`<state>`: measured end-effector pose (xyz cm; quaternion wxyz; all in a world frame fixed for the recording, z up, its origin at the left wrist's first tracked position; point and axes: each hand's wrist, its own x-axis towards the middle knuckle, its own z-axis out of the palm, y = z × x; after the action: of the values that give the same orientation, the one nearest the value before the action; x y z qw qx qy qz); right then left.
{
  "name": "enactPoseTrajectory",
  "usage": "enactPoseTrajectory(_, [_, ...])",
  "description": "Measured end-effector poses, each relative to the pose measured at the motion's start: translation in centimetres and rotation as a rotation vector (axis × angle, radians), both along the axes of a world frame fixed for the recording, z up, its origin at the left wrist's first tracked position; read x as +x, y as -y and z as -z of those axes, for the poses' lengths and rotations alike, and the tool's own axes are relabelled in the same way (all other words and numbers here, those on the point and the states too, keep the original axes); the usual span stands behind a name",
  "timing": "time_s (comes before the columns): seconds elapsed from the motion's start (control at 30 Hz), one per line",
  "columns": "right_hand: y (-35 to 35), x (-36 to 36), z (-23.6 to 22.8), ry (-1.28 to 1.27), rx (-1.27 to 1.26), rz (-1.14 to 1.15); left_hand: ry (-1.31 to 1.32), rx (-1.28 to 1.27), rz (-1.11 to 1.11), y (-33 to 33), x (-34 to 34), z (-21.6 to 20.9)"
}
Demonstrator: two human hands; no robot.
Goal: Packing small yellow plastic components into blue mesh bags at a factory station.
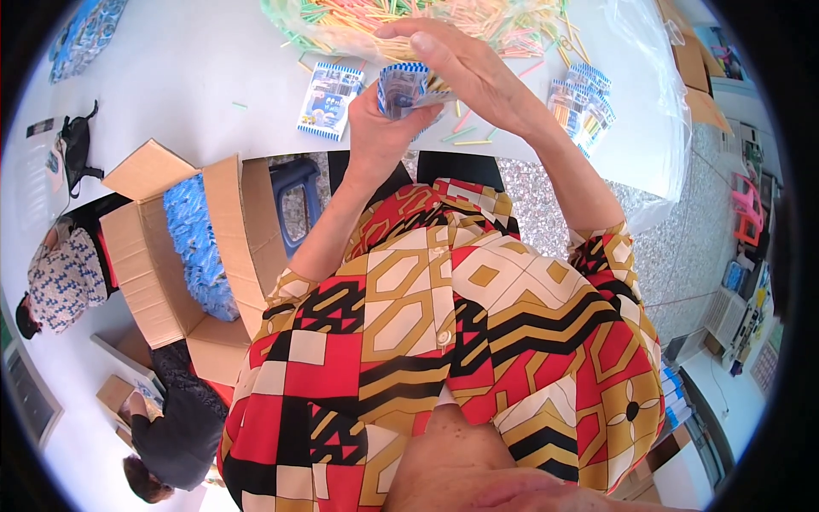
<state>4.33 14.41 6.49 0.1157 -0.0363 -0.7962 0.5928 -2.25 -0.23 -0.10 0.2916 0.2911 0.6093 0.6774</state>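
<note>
My left hand (380, 136) is closed round a small clear plastic packet (403, 90) with blue-and-white striped edges, its mouth facing up. Just right of that packet and above it, my right hand (482, 81) has its fingers stretched out flat toward the left. A few thin yellowish sticks show between the packet and my right palm; whether the palm touches them I cannot tell. Beyond both hands lies a big heap of thin pastel sticks (358, 26) on a clear plastic bag. Another striped packet (331, 101) lies flat on the table, left of my left hand.
Several packets with sticks inside (582, 107) lie to the right on the white table (222, 77). Loose sticks (461, 134) are scattered near its front edge. An open cardboard box (141, 264) with blue packets stands at left by a blue stool (296, 205). Two other people work farther left.
</note>
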Motion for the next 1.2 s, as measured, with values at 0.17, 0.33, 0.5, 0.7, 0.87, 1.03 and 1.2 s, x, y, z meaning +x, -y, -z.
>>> enactPoseTrajectory(0.17, [0.4,-0.2,-0.6,-0.095,0.386,0.038,-0.01,-0.015,-0.008,0.5,-0.2,0.4])
enactPoseTrajectory(0.33, [-0.7,-0.3,0.5,-0.069,0.158,0.058,0.013,0.03,-0.026,0.2,0.2,-0.3])
enactPoseTrajectory(0.5, [-0.4,-0.1,0.3,-0.069,0.361,0.001,-0.02,-0.006,0.013,0.5,-0.2,0.2])
enactPoseTrajectory(0.7, [-0.4,-0.1,-0.3,-0.095,0.447,0.047,-0.015,-0.036,-0.005,0.5,-0.1,-0.1])
enactPoseTrajectory(0.87, [-1.9,0.3,-0.4,-0.051,-0.165,0.125,0.03,0.025,-0.051,1.2,-1.2,0.0])
enactPoseTrajectory(1.03, [-2.6,2.1,7.8,0.015,0.55,0.191,0.056,0.094,-0.12,1.7,-2.4,-0.4])
enactPoseTrajectory(1.2, [-0.2,2.1,10.1,0.201,0.906,0.241,0.057,0.092,-0.131,1.8,-2.4,-0.9])
